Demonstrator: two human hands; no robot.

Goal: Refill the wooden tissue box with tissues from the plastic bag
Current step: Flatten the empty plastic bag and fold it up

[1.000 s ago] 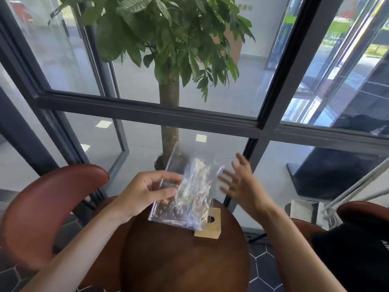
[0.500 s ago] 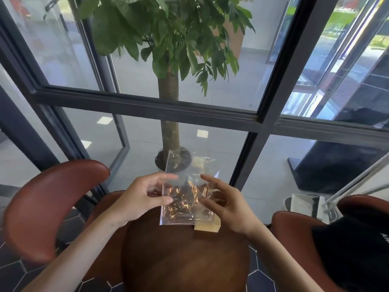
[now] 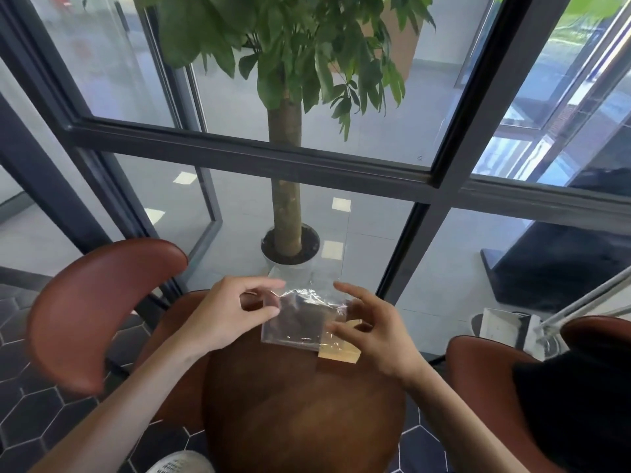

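- Grip: left hand [image 3: 225, 319] pinches the clear crinkly plastic bag [image 3: 300, 319] at its left edge; right hand [image 3: 372, 332] fingers spread at its right side, hold unclear.
- Bag held over the pale wooden tissue box [image 3: 341, 353] on the round brown tabletop [image 3: 300, 411].
- Progress: early; no tissues visibly out, box not yet refilled.

The near half of the round desk [image 3: 304, 414] lies bare — plenty of room for my arms to come in. At its far edge the plastic bag [image 3: 300, 319] covers most of the wooden tissue box [image 3: 339, 353]. Brown chairs [image 3: 99, 312] flank both sides — window glass stands just beyond.
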